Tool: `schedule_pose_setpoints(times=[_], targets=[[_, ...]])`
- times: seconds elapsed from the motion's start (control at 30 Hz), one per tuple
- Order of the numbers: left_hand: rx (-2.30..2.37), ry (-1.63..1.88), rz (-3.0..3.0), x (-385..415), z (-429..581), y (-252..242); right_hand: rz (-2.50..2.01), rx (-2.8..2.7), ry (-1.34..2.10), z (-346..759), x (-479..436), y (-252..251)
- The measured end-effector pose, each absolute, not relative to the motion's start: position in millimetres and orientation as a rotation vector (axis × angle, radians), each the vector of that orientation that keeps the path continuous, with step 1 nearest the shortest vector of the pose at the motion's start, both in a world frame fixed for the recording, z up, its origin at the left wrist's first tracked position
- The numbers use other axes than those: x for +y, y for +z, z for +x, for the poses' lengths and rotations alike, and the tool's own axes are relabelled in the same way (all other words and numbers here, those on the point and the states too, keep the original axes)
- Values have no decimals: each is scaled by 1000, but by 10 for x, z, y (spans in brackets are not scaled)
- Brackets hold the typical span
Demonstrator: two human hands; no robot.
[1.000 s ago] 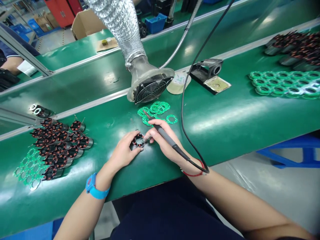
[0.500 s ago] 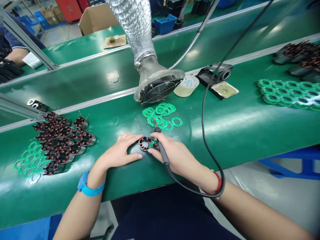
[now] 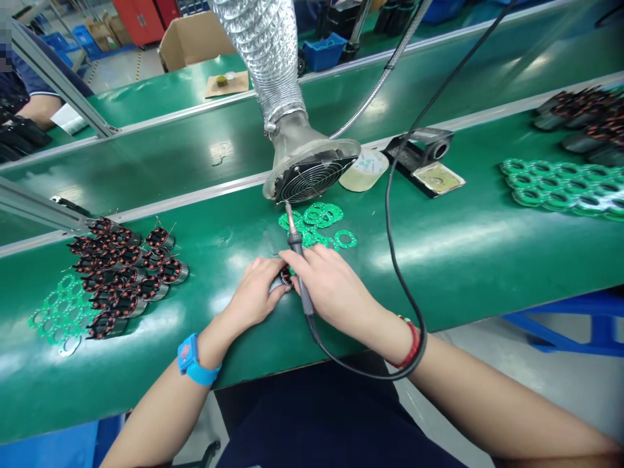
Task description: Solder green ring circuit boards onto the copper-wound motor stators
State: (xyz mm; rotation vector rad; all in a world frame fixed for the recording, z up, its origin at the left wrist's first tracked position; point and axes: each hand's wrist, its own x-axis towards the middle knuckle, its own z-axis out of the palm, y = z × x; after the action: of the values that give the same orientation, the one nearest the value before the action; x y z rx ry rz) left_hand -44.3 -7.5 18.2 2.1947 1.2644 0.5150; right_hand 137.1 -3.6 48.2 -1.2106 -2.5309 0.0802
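Observation:
My right hand has a soldering iron in its grip, the tip pointing up and away over the bench. Its fingers also reach to a motor stator standing on the green bench, mostly hidden between both hands. My left hand is closed around the left side of that stator, thumb toward me. A bit of green at the stator's top looks like a ring circuit board, largely covered by the right fingers. Just beyond the hands lies a loose pile of green ring boards.
Stators stand grouped at left beside more ring boards. A fume extractor hood hangs low over the pile. Behind it are a tape roll and an iron stand. Board panels lie at right. The iron's cable loops across the bench.
My left hand has moved right and closed on the stator. The right hand has shifted over it, the iron's tip swinging left and farther away. The ring board has become mostly hidden.

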Motion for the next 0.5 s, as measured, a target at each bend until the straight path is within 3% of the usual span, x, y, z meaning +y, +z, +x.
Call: schedule_pose_setpoints(times=[0.17,0.5], targets=[[1340,527,2227,-81,-408,139,-1138,-2487,51,1327,-61,394],[1208,738,2035,-143,-358,222,-1212,-2127,397,1411,-218,108]])
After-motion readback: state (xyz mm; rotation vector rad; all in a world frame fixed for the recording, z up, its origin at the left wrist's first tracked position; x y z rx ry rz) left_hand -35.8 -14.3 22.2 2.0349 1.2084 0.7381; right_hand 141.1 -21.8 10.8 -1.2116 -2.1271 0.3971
